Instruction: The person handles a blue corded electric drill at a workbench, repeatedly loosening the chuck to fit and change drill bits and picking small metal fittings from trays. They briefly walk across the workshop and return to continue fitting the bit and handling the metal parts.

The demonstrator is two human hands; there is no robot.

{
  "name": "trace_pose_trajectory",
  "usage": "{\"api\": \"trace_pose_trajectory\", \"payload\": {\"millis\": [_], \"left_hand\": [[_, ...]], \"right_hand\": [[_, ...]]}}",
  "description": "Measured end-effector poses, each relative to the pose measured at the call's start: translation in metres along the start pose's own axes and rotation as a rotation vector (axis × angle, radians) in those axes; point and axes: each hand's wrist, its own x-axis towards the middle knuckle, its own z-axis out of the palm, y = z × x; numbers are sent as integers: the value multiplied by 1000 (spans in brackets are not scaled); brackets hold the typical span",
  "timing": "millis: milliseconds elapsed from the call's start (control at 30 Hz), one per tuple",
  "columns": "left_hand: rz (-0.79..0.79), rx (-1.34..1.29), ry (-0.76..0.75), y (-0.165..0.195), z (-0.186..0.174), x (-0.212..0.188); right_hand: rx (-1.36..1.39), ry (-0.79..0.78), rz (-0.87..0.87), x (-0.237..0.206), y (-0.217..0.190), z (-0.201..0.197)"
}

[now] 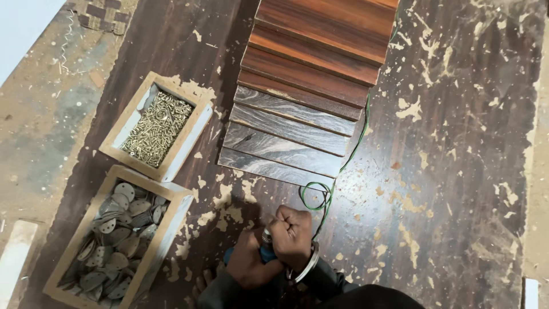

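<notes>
Dark, paint-flecked wooden table (446, 171) carries a fanned row of brown and grey laminated wood strips (303, 97), with two open wooden boxes to the left: one of small brass screws (155, 127), one of flat oval metal plates (114, 240). Both hands, left hand (250, 264) and right hand (293, 230), are closed together around a blue-handled tool (267, 255) at the lower edge, mostly hidden. A thin green wire (337, 171) loops just beside them.
</notes>
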Motion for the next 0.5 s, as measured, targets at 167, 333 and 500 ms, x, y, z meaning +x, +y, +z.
{"api": "trace_pose_trajectory", "payload": {"millis": [167,333,500], "left_hand": [[142,57,11,0,-5,6],[4,3,-48,-20,-3,5],[16,85,-146,-36,5,14]], "right_hand": [[-75,9,-100,10,-5,-4],[2,13,-15,10,-1,-3],[-24,33,8,4,43,0]]}}
